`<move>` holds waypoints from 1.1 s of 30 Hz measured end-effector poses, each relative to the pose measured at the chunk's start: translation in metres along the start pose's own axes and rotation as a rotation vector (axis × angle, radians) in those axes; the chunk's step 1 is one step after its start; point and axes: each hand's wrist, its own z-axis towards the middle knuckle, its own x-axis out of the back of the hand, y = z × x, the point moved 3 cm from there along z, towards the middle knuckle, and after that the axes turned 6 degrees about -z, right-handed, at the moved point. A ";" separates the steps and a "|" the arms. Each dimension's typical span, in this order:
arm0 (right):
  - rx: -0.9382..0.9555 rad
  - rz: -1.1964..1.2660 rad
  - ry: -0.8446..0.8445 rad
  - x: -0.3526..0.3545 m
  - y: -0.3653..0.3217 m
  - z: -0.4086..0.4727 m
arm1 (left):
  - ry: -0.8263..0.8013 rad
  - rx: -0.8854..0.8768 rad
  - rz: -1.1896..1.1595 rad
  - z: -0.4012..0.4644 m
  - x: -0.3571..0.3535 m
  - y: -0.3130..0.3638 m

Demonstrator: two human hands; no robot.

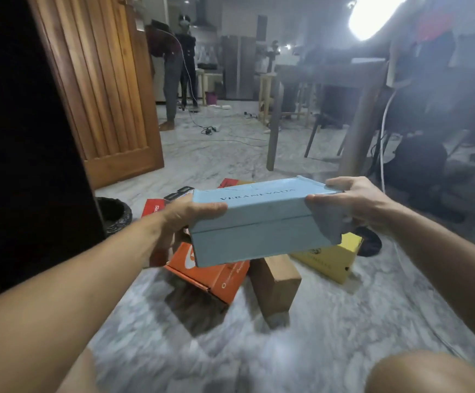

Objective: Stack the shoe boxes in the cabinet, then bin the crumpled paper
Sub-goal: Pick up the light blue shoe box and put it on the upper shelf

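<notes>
Hands grip a pale blue shoe box (259, 222) in mid-air: left hand (191, 217) clasps its 9 o'clock end, right hand (344, 199) its 3 o'clock end. Below, at 6 o'clock, orange box (216, 276), brown box (276, 282) and yellow box (329, 259) lie on the marble floor (329, 321).

Pale blue shoe box (259, 222): matt card, smooth. Orange box (216, 275) and yellow box (332, 259): printed card. Brown box (276, 282): plain kraft card. Floor (344, 321): polished grey-veined marble. Door (103, 89): varnished, grooved wood.
</notes>
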 end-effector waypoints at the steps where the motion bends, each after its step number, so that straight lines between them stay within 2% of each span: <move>1: -0.003 0.012 -0.004 -0.007 -0.008 -0.003 | 0.024 0.009 -0.017 -0.012 0.008 0.004; 8: 0.089 -0.015 -0.124 -0.054 -0.061 -0.011 | 0.255 0.095 0.053 -0.080 0.069 0.014; 13: 0.190 -0.153 -0.366 -0.097 -0.097 -0.008 | 0.374 0.121 0.073 -0.133 0.108 0.019; 23: 0.382 -0.196 -0.604 -0.211 -0.186 -0.016 | 0.656 0.273 -0.007 -0.253 0.173 0.013; 28: 0.471 -0.161 -0.669 -0.257 -0.230 -0.027 | 0.875 0.219 -0.078 -0.304 0.187 0.020; 33: 0.583 -0.126 -0.767 -0.287 -0.266 -0.032 | 0.989 0.160 -0.086 -0.342 0.188 0.036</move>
